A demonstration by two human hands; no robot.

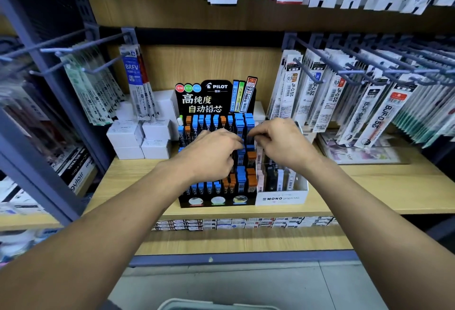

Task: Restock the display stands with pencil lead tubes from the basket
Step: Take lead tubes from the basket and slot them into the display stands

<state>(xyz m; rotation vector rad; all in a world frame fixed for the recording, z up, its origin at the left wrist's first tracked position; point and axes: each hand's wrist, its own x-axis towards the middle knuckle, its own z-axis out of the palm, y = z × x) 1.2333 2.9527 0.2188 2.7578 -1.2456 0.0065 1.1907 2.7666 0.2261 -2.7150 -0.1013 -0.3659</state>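
A black tiered display stand (216,201) stands on the wooden shelf, filled with blue-capped and orange-capped pencil lead tubes (241,179). My left hand (211,154) hovers over the stand's middle rows with its fingers curled down among the tubes. My right hand (278,142) reaches in from the right, its fingertips pinching at a blue-capped tube (248,134) in the upper right rows. What the left fingers hold is hidden. The rim of a pale basket (197,304) shows at the bottom edge.
A white MONO display box (283,196) with slim packs stands right of the black stand. White cartons (138,137) are stacked at its left. Refill packets hang from hooks (369,70) on both sides and above. The wooden shelf (369,186) edge runs below the stand.
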